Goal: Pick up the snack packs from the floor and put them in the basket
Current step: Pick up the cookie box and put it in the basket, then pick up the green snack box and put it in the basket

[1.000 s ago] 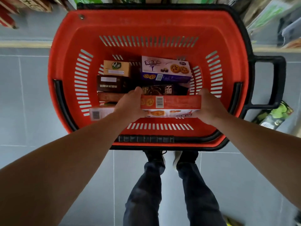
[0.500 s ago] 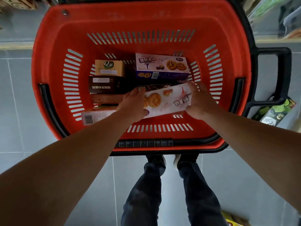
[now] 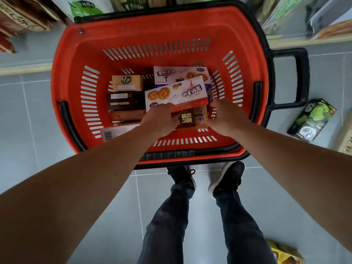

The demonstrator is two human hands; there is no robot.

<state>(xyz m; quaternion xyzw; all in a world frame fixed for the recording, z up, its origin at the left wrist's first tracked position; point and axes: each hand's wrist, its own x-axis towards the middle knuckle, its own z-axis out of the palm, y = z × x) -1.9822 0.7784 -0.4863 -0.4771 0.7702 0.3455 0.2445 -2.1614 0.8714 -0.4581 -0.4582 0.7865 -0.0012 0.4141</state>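
Shelf packets [image 3: 24,21]: far left, cut off by the edge; labels unreadable.

Basket [image 3: 158,40]: red, black-rimmed, on the floor. Inside, left to right: a barcode box [image 3: 114,132] partly under the left forearm, a brown box [image 3: 125,101], a yellow box [image 3: 127,82], a purple-and-white biscuit box [image 3: 181,73] at the back.

Left hand [image 3: 162,121]: fingers curled on the near left corner of the white-and-red biscuit box [image 3: 176,94], which lies tilted across the other packs.

Dark chocolate box [image 3: 188,118]: between the hands, half covered.

Right hand [image 3: 226,117]: curled by the biscuit box's right end; whether it holds that box or the dark one beneath cannot be told.

Green box [image 3: 312,119]: on the floor right of the basket handle, not yet collected. Yellow pack [image 3: 283,255]: on the floor at lower right, cut off.

Risk, as judged: the tilted box rests on an uneven pile; let go carelessly, it may slide or wedge on edge, crowding space for the remaining packs.

Hidden: fingertips of both hands; the basket floor beneath the boxes.
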